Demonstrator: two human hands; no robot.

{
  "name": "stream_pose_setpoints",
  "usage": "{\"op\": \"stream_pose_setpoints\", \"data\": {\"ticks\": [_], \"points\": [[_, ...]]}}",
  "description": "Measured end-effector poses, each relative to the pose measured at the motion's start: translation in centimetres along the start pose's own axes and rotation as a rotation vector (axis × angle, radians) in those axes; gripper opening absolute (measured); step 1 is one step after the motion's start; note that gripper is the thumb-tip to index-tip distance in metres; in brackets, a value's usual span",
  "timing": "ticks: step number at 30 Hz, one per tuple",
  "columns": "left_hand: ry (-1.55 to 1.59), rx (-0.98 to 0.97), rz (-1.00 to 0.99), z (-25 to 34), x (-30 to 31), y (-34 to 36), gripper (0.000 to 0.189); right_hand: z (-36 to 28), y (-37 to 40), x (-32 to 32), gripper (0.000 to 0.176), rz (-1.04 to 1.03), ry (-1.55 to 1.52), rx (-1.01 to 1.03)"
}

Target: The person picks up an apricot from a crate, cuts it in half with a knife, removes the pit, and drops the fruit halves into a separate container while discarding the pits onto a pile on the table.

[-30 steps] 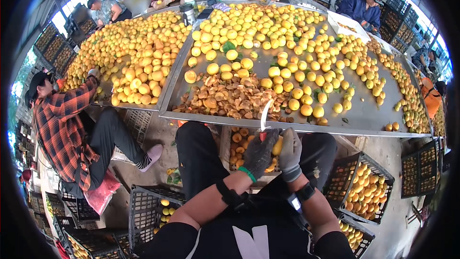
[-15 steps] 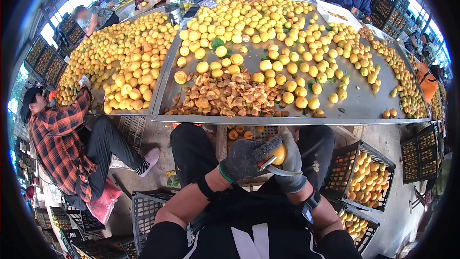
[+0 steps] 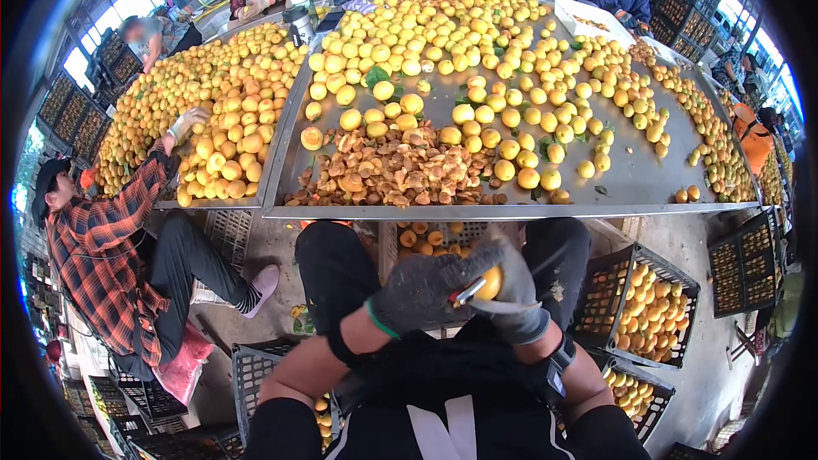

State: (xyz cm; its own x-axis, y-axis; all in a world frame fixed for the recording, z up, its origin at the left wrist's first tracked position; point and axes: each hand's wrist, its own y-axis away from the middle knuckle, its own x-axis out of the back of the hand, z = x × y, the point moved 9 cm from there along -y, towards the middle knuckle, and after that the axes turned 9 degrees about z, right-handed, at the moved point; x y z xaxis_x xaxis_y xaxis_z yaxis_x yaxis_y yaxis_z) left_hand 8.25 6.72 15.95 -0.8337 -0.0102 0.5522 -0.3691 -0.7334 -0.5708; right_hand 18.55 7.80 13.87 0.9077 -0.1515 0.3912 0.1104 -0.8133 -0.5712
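Note:
My left hand (image 3: 422, 290), in a dark glove with a green cuff, grips a small red-handled knife (image 3: 467, 293). Its blade lies across a yellow fruit (image 3: 491, 283). My right hand (image 3: 527, 307), in a grey glove, is wrapped around that fruit. Both hands are held close together over my lap, below the front edge of the metal table (image 3: 630, 192). Just beyond the edge lies a heap of brown cut fruit pieces (image 3: 392, 170), with many whole yellow fruits (image 3: 443, 51) behind it.
A crate with cut halves (image 3: 430, 238) sits between my knees. To my right stands a black crate of fruit (image 3: 652, 311). A person in a plaid shirt (image 3: 102, 247) sits at my left, reaching onto the neighbouring table (image 3: 213, 102). Other people work at the far side.
The knife pointed upward with its blade near the table edge; now my hands have dropped toward my lap and the blade lies across the fruit. The person at left reaches further onto the pile.

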Motion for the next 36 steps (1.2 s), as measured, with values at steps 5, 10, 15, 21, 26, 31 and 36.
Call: {"op": "stream_pose_setpoints", "data": {"ticks": [5, 10, 15, 21, 26, 31, 36], "points": [[-0.28, -0.315, -0.11, 1.1, 0.2, -0.5, 0.06, 1.3, 1.7, -2.7, 0.062, -0.253, -0.484, -0.461], [-0.21, -0.367, 0.01, 1.7, 0.6, -0.7, 0.065, -0.3, 1.2, -1.0, 0.065, -0.089, -0.109, -0.018], [-0.085, -0.191, 0.045, 0.1, -0.3, 0.6, 0.068, -1.3, 0.9, 0.1, 0.077, 0.096, -0.07, 0.017], [0.11, 0.038, 0.247, -0.2, -0.4, 0.4, 0.061, 1.7, 1.1, -0.4, 0.051, 0.275, -0.118, -0.259], [0.397, 0.292, 0.344, -3.7, -1.2, 1.4, 0.056, -0.2, 0.1, 0.2, 0.051, 0.438, 0.112, 0.099], [-0.042, 0.136, 0.145, -3.6, -0.7, 0.2, 0.055, 5.1, 2.2, -5.0, 0.048, -0.032, -0.861, -0.944], [0.253, 0.128, 0.317, -2.8, -1.4, 0.0, 0.049, 1.2, 1.1, 0.1, 0.036, 0.377, 0.206, -0.036]]}}
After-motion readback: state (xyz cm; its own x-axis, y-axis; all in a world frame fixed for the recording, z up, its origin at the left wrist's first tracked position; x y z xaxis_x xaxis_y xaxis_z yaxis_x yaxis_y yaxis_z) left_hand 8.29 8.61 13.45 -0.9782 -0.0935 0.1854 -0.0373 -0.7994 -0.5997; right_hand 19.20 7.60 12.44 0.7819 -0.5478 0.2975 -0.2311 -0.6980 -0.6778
